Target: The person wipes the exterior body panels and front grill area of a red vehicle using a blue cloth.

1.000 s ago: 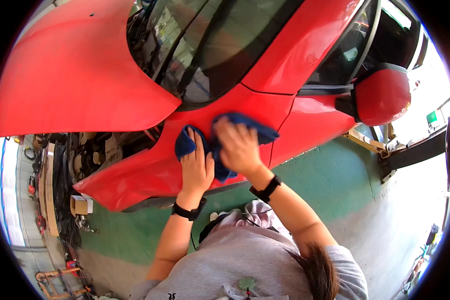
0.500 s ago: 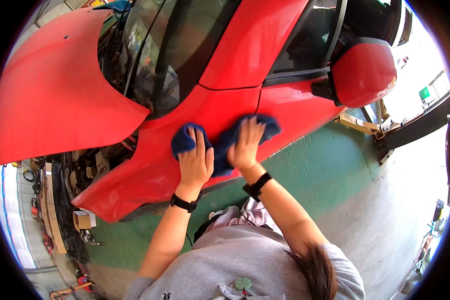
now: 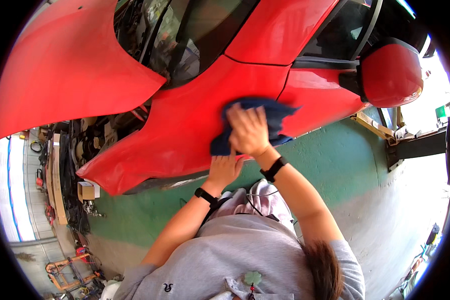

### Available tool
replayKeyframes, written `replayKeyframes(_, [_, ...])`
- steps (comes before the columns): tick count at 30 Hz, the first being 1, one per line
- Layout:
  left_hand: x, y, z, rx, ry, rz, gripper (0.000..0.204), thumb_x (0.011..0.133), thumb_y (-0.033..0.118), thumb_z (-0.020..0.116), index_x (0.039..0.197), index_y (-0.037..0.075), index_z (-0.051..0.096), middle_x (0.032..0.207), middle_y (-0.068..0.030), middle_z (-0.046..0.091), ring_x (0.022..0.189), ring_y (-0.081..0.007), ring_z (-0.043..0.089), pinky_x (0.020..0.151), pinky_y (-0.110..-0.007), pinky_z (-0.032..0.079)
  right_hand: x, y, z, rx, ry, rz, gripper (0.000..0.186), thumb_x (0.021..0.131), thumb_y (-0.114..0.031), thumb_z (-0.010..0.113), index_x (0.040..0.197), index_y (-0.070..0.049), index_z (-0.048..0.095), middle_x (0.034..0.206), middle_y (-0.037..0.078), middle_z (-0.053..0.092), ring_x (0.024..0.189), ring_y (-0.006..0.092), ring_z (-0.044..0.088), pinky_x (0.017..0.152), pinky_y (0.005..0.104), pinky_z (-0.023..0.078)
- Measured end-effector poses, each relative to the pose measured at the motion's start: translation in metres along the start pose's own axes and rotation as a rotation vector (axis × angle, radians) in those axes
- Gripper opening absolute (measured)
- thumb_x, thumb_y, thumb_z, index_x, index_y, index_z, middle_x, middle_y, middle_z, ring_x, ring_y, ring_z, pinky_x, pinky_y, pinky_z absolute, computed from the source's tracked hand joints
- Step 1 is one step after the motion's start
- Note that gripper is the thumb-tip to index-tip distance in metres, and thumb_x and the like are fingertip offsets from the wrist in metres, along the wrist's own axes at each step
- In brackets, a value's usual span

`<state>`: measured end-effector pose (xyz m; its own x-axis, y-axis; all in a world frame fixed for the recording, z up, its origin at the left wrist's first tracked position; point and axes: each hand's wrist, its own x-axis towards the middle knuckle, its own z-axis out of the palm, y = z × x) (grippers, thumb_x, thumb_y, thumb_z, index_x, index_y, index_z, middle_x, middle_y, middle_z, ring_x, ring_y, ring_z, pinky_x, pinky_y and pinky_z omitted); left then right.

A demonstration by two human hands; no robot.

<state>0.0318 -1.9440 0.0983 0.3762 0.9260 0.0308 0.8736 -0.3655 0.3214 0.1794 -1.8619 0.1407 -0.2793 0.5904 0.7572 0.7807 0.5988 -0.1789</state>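
Observation:
A dark blue cloth [image 3: 277, 117], smeared by motion, lies bunched against the red front fender [image 3: 185, 132] of a car, near the door seam. My right hand [image 3: 250, 131] presses flat on top of it, fingers stretched and a little apart. Just below and left, my left hand [image 3: 224, 174] rests at the cloth's lower edge, its fingers extended and their tips hidden there. The two hands almost meet, the left thumb beside the right palm. Both wrists wear black bands.
The raised red hood [image 3: 60, 75] fills the upper left, above an exposed engine bay. A red side mirror [image 3: 391, 72] juts out at right, above a lift arm [image 3: 375, 126]. A cardboard box [image 3: 86, 191] sits on the green floor [image 3: 130, 220] at left.
My left hand has come down off the fender to the cloth's lower edge. The two cloth parts now look like one bunch under my right hand. My view has shifted slightly.

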Motion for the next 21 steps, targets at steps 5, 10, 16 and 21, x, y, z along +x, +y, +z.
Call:
replayKeyframes(5, [-0.070, -0.065, 0.006, 0.178, 0.011, -0.277, 0.067, 0.098, 0.036, 0.045, 0.141, -0.014, 0.033, 0.147, -0.0359, 0.032, 0.138, -0.0456, 0.033, 0.112, -0.054, 0.025, -0.042, -0.038, 0.037, 0.060, -0.185, -0.302, 0.062, 0.073, -0.027, 0.061, 0.133, -0.012, 0.058, 0.139, 0.001, 0.054, 0.110, 0.0147, 0.057, 0.093, 0.0296, 0.045])
replayKeyframes(10, [-0.079, -0.106, -0.021, 0.162, 0.400, -0.314, 0.066, 0.099, 0.030, 0.043, 0.144, -0.016, 0.025, 0.154, -0.0358, 0.016, 0.144, -0.0482, 0.016, 0.115, -0.054, 0.020, -0.030, -0.044, 0.019, 0.038, -0.140, 0.068, 0.063, 0.074, -0.023, 0.060, 0.135, -0.004, 0.054, 0.143, 0.011, 0.049, 0.118, 0.0289, 0.053, 0.099, 0.0438, 0.043])
replayKeyframes(16, [-0.106, -0.123, -0.016, 0.144, 0.304, -0.267, 0.066, 0.096, 0.028, 0.049, 0.143, -0.014, 0.029, 0.153, -0.0327, 0.023, 0.143, -0.0448, 0.023, 0.115, -0.053, 0.024, -0.017, -0.124, 0.067, 0.239, -0.439, -0.164, 0.065, 0.076, -0.018, 0.058, 0.138, 0.000, 0.049, 0.148, 0.011, 0.044, 0.130, 0.0260, 0.045, 0.112, 0.0449, 0.031])
replayKeyframes(21, [-0.148, -0.159, -0.014, 0.286, 0.191, -0.168, 0.062, 0.095, 0.027, 0.052, 0.143, -0.009, 0.035, 0.150, -0.0275, 0.033, 0.138, -0.0405, 0.036, 0.112, -0.051, 0.029, -0.050, -0.126, 0.078, 0.175, -0.436, -0.478, 0.065, 0.076, -0.022, 0.060, 0.138, -0.003, 0.051, 0.150, 0.004, 0.043, 0.125, 0.0136, 0.050, 0.100, 0.0305, 0.040])
